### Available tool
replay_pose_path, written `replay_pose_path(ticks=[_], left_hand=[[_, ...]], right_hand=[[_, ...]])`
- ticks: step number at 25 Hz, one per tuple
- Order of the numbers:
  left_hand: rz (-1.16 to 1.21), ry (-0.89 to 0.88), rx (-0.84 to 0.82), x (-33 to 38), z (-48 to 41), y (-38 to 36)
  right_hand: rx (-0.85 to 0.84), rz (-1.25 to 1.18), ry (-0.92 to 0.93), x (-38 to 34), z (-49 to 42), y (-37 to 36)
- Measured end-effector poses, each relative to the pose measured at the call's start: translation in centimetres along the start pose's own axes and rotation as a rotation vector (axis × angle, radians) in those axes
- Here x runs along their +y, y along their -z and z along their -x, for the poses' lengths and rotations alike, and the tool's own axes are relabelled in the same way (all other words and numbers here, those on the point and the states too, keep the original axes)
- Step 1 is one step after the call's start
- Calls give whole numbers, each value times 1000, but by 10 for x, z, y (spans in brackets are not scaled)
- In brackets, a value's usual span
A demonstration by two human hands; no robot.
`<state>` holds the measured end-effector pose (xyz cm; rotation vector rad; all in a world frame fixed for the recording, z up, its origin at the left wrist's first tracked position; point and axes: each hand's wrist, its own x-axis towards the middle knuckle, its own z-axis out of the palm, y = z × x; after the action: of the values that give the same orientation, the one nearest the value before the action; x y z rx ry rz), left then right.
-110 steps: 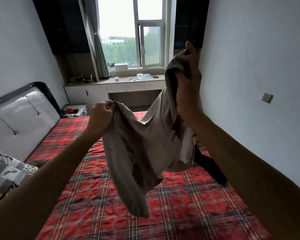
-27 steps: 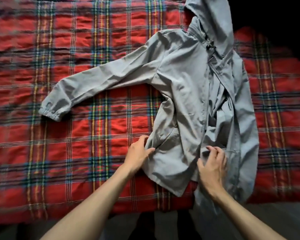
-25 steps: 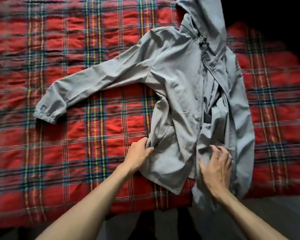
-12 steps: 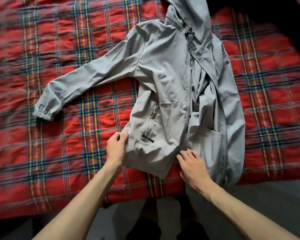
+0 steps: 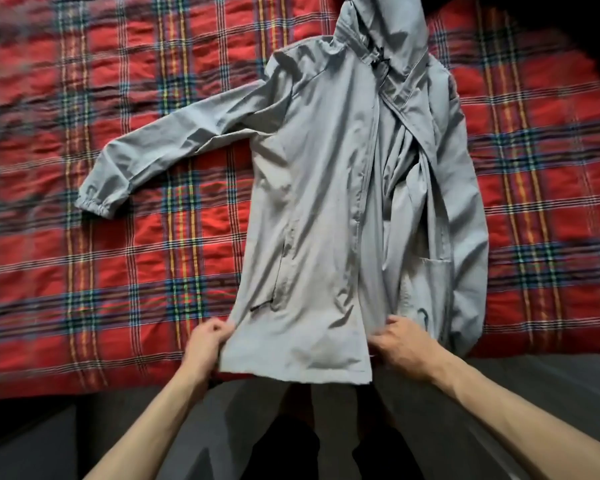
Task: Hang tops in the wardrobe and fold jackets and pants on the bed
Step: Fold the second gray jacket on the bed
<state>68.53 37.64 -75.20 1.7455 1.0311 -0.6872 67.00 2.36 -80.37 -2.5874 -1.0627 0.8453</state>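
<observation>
We hold the grey hooded jacket point(image 5: 326, 202) by its bottom end with both hands. Our left hand point(image 5: 207, 344) grips the bottom left corner of the front flap, with the fingers curled round the cloth. Our right hand point(image 5: 400, 342) grips the other side of the same flap, down by the zip edge, and its fingers are curled on the cloth too. The flap is pulled flat and smooth between our hands.

The jacket lies front up on the bed point(image 5: 118, 289), on a red checked cover point(image 5: 551, 168). It stretches away from our hands. The bottom edge of the flap hangs a little past the near side of the bed, over the dark grey floor point(image 5: 534, 393).

Far ahead of our hands is the hood point(image 5: 392, 26), which runs out of the top of the view. A small black cord stopper point(image 5: 381, 60) sits at the neck. One sleeve point(image 5: 187, 133) lies spread out on the cover, well away to the left of our left hand. Its stretchy cuff point(image 5: 96, 204) rests flat on the cover. Just ahead of our left hand, a side pocket point(image 5: 284, 268) runs up the flap.

Ahead of our right hand, the other half of the jacket point(image 5: 465, 202) is bunched up and folded over itself. We cannot see its sleeve clearly.

Far past our right hand, in the corner, lies something dark point(image 5: 589, 36). We cannot tell what it is.
</observation>
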Motion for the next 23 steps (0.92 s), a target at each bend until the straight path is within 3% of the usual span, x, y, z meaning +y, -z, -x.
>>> replay_pose_path(ticks=[2, 3, 5, 7, 10, 13, 16, 18, 21, 23], left_hand=[[10, 161, -100, -30, 8, -4], [8, 157, -94, -39, 2, -7], [-104, 71, -38, -44, -17, -16], [-175, 13, 35, -38, -29, -22], [-225, -55, 58, -32, -31, -24], [-231, -81, 2, -35, -24, -21], [-230, -142, -46, -37, -19, -21], [-292, -182, -25, -40, -18, -26], [-466, -219, 94, -36, -14, -35], [-579, -352, 230, -26, -14, -41]], right_hand=[[-97, -21, -125, 6, 0, 1], [-101, -121, -255, 5, -5, 4], [-30, -613, -608, -7, -24, 4], [155, -1019, -891, -27, -45, 1], [243, -946, -1163, -44, -58, -2], [186, -1001, -1141, -38, -57, -3], [386, -1091, -1019, -30, -52, 5], [539, -867, -905, -26, -46, 14], [507, -399, -771, -22, -30, 12], [577, -167, -845, -11, -17, 8]])
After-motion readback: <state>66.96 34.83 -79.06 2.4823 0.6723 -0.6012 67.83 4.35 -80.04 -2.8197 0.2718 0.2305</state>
